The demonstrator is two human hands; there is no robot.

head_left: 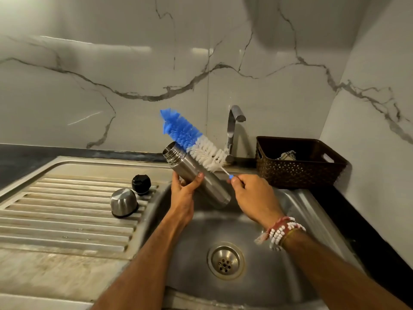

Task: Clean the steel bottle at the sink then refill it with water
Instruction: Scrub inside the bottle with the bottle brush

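Over the sink basin (263,287) my left hand (183,186) grips the steel bottle (212,184) round its middle. The bottle is tilted, its open threaded mouth pointing up and left. My right hand (250,195) pinches the thin handle of a bottle brush (192,139) with blue and white bristles. The brush lies outside the bottle, along its upper side, its blue tip sticking out past the mouth. The steel cup lid (123,202) stands upside down on the drainboard, and the black stopper (141,181) stands behind it.
The tap (233,128) rises behind the basin with no water running. A dark woven basket (299,168) with a cloth inside stands to the right of the tap. The ribbed drainboard (62,211) stretches left. Marble wall panels close off the back and the right side.
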